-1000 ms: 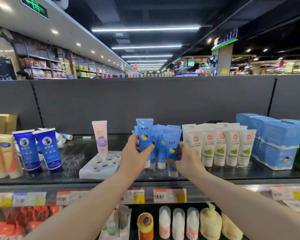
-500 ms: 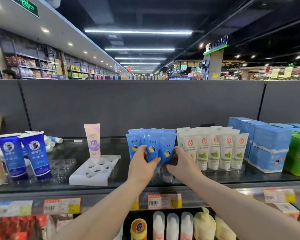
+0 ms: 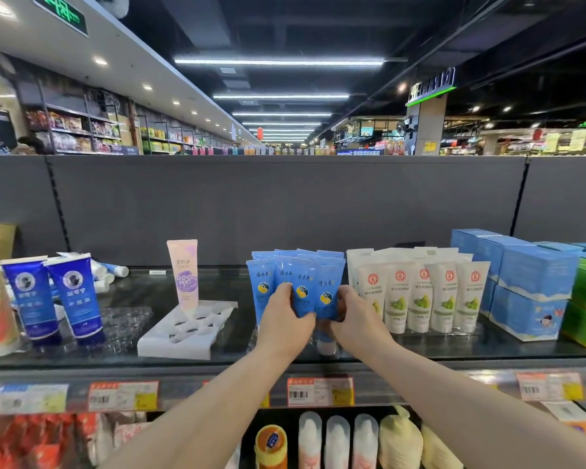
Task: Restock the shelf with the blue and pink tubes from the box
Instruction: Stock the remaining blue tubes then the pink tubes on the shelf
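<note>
Blue tubes [image 3: 296, 286] stand cap-down in a tight cluster at the front middle of the shelf [image 3: 217, 362], and both hands are on the front row. The left hand [image 3: 286, 319] has its fingers [image 3: 285, 290] curled around a front tube from the left; the right hand [image 3: 354, 314] closes on the neighbouring tube from the right. The grip from both sides looks meant to square the row and keep the tubes upright, labels facing out. Just left of them lies a white tray [image 3: 186, 330] with round holes, nearly bare, where one pink tube [image 3: 184, 275] stands in a back hole; the remaining holes probably wait for more pink ones. White tubes [image 3: 420, 292] crowd close on the right, leaving little room to spread that way. Dark blue tubes [image 3: 51, 296] stand farther left. Behind everything rises the grey back panel [image 3: 285, 204]. No box of stock shows.
</note>
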`<state>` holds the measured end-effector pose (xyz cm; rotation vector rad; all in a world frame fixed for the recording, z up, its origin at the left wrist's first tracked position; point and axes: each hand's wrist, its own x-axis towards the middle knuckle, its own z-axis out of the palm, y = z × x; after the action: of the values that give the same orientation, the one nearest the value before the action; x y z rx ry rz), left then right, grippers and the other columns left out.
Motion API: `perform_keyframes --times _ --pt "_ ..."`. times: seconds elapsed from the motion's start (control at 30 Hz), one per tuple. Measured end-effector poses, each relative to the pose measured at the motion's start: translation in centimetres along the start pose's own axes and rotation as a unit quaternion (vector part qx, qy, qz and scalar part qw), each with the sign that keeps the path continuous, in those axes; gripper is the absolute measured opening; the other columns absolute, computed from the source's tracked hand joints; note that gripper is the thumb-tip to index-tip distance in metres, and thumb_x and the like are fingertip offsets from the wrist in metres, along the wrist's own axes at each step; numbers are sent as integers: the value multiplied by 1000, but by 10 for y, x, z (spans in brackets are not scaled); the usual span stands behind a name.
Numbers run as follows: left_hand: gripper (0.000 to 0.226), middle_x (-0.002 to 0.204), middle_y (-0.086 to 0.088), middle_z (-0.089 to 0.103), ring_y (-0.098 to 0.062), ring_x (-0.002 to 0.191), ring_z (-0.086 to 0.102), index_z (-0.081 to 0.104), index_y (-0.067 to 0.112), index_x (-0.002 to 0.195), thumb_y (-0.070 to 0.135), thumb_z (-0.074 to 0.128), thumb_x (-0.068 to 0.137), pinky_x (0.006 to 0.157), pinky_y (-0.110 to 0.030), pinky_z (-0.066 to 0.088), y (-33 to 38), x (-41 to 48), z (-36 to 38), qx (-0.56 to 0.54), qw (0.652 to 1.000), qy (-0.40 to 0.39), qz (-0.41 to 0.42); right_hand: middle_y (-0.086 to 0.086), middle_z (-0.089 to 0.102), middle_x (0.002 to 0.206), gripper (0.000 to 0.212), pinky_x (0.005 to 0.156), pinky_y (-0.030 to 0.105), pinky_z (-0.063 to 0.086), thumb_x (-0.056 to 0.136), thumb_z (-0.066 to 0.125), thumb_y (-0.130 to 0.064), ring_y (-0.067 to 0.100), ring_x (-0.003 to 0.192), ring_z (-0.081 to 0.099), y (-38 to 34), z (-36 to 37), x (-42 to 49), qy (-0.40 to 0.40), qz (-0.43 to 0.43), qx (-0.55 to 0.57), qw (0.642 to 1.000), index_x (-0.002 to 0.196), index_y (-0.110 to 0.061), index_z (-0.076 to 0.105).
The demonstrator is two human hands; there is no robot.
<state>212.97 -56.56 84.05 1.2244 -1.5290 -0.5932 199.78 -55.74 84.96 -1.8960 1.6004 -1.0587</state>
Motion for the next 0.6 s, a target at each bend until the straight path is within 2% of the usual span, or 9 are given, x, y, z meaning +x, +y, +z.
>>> perform_keyframes --times 0.13,0.33,0.4,0.5,0.6 --pt "29 92 19 49 1 85 52 47 21 96 9 69 81 75 -22 51 1 0 1 0 1000 10 -11 -6 60 114 46 79 25 54 82 70 -20 9 99 59 4 0 1 8 3 6 1000 120 -24 44" --pt "28 105 9 58 -10 99 59 51 20 99 14 71 80 84 -35 56 -3 2 3 44 998 -13 -30 -12 56 106 47 78 24 53 82 70 -20 9 100 58 5 -3 -2 2 -7 1 1000 121 -24 43" --pt "32 111 3 59 -14 102 59 51 20 105 14 69 79 86 -40 55 -5 3 2 66 995 -44 -54 -9 56 110 44 73 19 51 84 66 -17 7 97 55 5 -4 -3 4 -15 -12 1000 122 -22 43" --pt "36 117 0 57 -15 107 56 48 20 111 11 65 81 90 -37 53 -9 1 1 84 991 -70 -72 -6 57 119 46 65 12 45 86 65 -16 4 96 51 4 -3 -4 0 -18 -23 1000 125 -22 42" --pt "36 120 3 56 -14 113 55 47 21 113 12 65 83 90 -33 51 -9 -2 0 85 993 -58 -65 -5 56 122 48 68 13 45 87 65 -15 4 97 51 3 -3 -5 -4 -21 -27 999 128 -21 40"
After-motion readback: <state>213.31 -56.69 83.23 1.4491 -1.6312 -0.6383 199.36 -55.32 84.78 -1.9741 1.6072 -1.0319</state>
